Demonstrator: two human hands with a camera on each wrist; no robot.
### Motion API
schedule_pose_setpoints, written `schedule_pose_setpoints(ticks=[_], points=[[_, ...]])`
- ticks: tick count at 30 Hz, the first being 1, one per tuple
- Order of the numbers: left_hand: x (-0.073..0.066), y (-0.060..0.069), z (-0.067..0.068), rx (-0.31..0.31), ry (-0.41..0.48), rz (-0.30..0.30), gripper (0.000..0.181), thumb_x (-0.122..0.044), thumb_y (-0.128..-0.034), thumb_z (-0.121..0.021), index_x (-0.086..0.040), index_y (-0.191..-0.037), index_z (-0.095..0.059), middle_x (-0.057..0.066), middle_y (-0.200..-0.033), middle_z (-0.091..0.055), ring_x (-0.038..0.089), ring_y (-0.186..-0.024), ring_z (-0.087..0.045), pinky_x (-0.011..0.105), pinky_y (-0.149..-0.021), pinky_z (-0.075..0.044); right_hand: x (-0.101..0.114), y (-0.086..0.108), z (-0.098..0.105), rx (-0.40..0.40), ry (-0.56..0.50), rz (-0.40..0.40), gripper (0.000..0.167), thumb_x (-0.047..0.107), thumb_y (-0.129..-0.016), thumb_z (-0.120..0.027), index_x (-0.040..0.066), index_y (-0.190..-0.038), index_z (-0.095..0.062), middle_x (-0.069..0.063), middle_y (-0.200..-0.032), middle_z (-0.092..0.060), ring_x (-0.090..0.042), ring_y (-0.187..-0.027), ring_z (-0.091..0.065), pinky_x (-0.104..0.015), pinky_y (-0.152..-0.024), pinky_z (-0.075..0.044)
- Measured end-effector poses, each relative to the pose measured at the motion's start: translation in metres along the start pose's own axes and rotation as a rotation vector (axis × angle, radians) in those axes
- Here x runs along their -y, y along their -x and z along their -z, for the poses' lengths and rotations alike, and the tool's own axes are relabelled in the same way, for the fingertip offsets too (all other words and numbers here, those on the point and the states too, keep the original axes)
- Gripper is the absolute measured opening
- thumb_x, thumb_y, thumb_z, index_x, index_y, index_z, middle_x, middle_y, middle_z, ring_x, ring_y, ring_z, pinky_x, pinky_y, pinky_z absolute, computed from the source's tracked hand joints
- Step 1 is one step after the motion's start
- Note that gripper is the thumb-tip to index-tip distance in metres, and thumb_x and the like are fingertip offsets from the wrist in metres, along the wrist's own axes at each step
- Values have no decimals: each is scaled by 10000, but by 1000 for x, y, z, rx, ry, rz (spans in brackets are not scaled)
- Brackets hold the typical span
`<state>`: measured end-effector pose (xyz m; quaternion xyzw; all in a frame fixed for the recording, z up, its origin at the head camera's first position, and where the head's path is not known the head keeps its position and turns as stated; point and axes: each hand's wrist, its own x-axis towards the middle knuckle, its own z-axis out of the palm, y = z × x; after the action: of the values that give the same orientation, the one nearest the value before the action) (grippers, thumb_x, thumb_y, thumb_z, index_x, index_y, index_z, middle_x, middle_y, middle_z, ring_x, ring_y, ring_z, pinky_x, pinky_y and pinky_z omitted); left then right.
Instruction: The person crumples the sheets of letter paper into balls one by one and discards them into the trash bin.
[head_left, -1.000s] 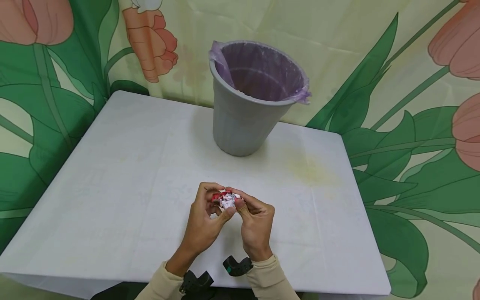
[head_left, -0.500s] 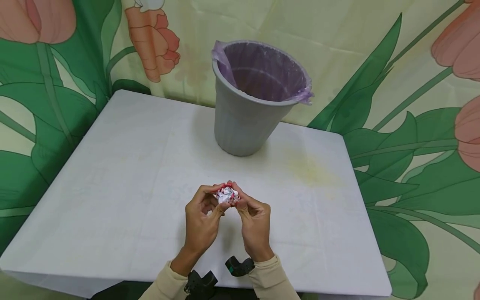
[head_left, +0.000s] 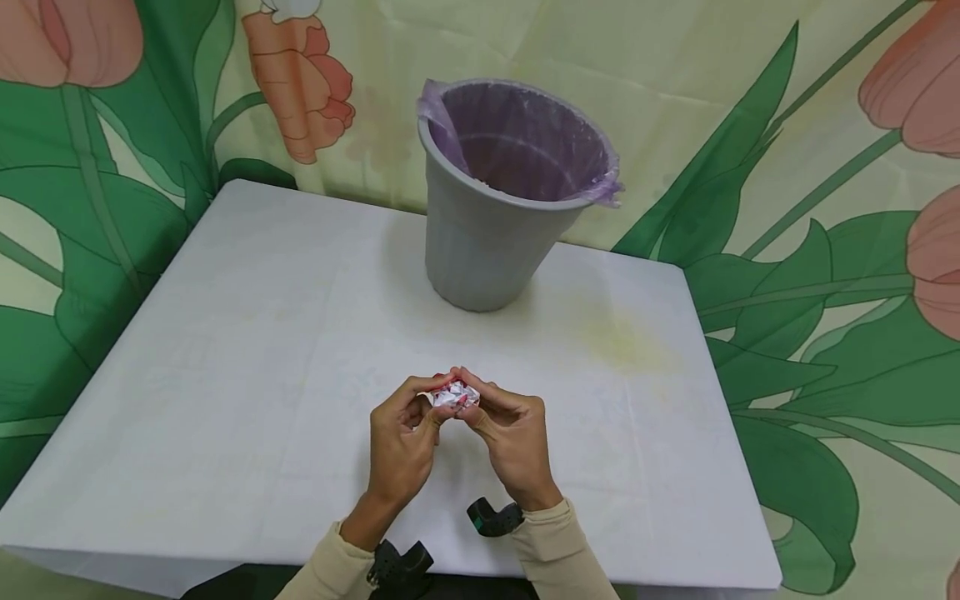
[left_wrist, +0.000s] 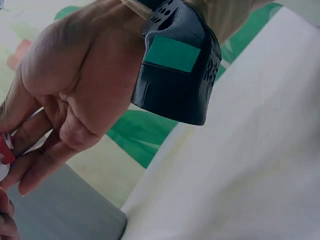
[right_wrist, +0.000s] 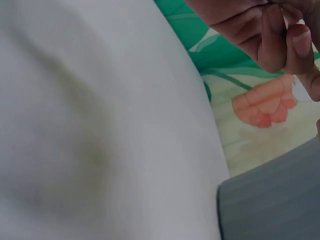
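Note:
A small crumpled piece of red-and-white paper [head_left: 454,395] is held above the table in the head view, low in the middle. My left hand [head_left: 401,442] pinches its left side between thumb and fingers. From the right, my right hand [head_left: 517,437] pinches it too, and the fingertips of both hands meet around it. Fingers hide part of the paper. At the left edge of the left wrist view, a red bit of the paper [left_wrist: 7,149] shows beside the left hand [left_wrist: 80,80]. Curled fingers [right_wrist: 272,45] fill the top right of the right wrist view.
A grey bin [head_left: 480,258] with a purple bag [head_left: 525,150] lining it stands at the back of the table, beyond the hands. White cloth covers the table [head_left: 225,375], with a faint yellow stain at right. A curtain with printed flowers [head_left: 675,100] hangs behind.
The paper has become more compact; a red end that stuck out to its left is tucked in. Both hands have shifted around it, and the right wrist has moved slightly right.

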<state>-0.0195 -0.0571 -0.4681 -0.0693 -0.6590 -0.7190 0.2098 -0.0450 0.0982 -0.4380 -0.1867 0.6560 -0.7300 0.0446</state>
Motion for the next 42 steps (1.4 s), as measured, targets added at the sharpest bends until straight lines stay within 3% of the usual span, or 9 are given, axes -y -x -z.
schedule_pose_setpoints(ticks=[7,12,17,20,26,33,39,42], points=[[-2,-4,6,68,3,3,317,-5,-954,-721,-24,-1269,-696,186,-1164,-753,92,-601,-540,212,-513,-494,4,3,3,43,89,36,499,247,-987,-723,66,-1446,-645,-175,-1436,-682,-219,-1271,-689,-222,-989,-573],[-1,-4,9,124,7,47,331,-11,-978,-692,-66,-1305,-679,162,-1193,-740,135,-625,-571,245,-544,-527,3,4,4,13,103,19,435,152,-992,-721,45,-1411,-669,-185,-1410,-696,-226,-1274,-694,-269,-1016,-588],[-3,-4,8,97,21,131,553,-44,-974,-718,-142,-1490,-546,149,-1131,-707,156,-658,-643,278,-594,-597,3,4,0,-33,107,44,408,92,-978,-740,-17,-1367,-688,-276,-1304,-720,-212,-1192,-733,-291,-952,-621],[-4,-4,8,83,41,168,551,-36,-977,-720,-113,-1490,-534,147,-1137,-711,155,-742,-690,280,-664,-630,3,4,-3,-62,94,48,381,85,-972,-749,-34,-1332,-711,-293,-1243,-728,-192,-1144,-743,-277,-921,-630],[-4,-1,5,93,21,108,357,-19,-977,-706,-37,-1329,-651,142,-1212,-704,151,-857,-700,281,-760,-646,1,7,-9,-131,49,71,352,89,-947,-780,-77,-1255,-741,-212,-1160,-768,-196,-1093,-768,-288,-871,-646],[-2,4,-1,69,34,10,295,-1,-968,-700,-20,-1261,-670,180,-1185,-725,129,-795,-702,275,-687,-629,-7,9,-18,-225,12,150,397,157,-905,-816,-131,-1171,-752,-40,-1064,-806,-146,-993,-773,-233,-765,-635],[2,5,-8,37,22,-43,262,10,-951,-700,-20,-1210,-695,168,-1114,-728,134,-761,-646,249,-634,-579,-11,10,-27,-350,58,270,272,13,-879,-823,-166,-1074,-763,-29,-1009,-814,-137,-926,-773,-224,-723,-627],[2,4,-9,46,-33,-56,270,7,-950,-710,-43,-1216,-705,140,-1102,-735,139,-725,-645,250,-603,-564,-11,10,-30,-412,44,243,233,-29,-877,-818,-176,-1049,-762,-25,-995,-821,-133,-915,-775,-230,-741,-635]])
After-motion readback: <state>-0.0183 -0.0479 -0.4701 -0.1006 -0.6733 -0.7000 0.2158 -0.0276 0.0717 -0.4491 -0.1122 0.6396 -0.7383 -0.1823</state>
